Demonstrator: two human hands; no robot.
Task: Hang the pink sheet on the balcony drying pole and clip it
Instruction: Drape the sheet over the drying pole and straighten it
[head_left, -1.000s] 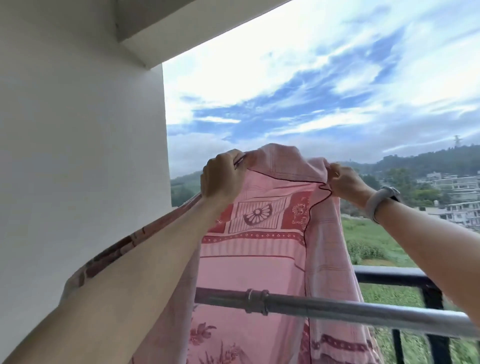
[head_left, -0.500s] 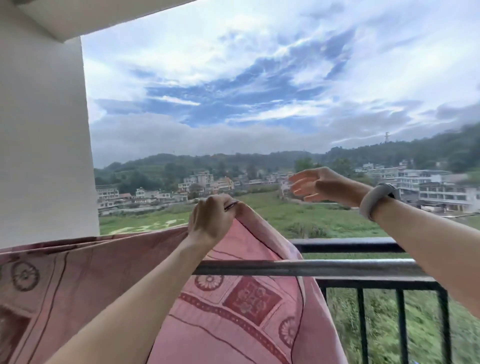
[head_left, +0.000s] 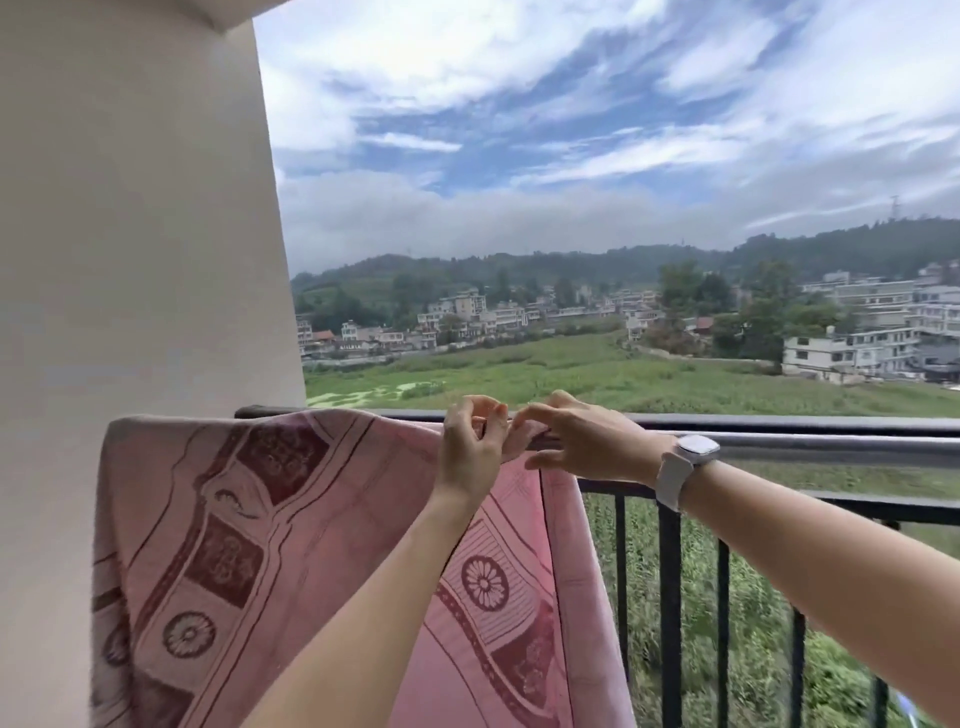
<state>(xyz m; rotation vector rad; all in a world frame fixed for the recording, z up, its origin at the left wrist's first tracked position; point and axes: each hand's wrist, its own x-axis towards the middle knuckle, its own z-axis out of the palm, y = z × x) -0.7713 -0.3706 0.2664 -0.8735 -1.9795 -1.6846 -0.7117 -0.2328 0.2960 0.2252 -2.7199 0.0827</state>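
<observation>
The pink sheet (head_left: 291, 525), patterned with dark red squares and flower rings, hangs draped over the grey metal drying pole (head_left: 810, 448) at the balcony's left end. My left hand (head_left: 470, 449) pinches the sheet's top right corner where it folds over the pole. My right hand (head_left: 582, 441), with a white watch on the wrist, touches the same corner from the right, index finger and thumb at the fabric, other fingers spread. No clip is visible.
A white wall (head_left: 135, 218) stands close on the left, touching the sheet's left side. A black railing (head_left: 779, 423) with vertical bars runs just beyond the pole. Fields, houses and hills lie far below and beyond.
The sheet has gone from held up in the air to draped over the pole. My right hand let go, then came back to the corner beside my left hand.
</observation>
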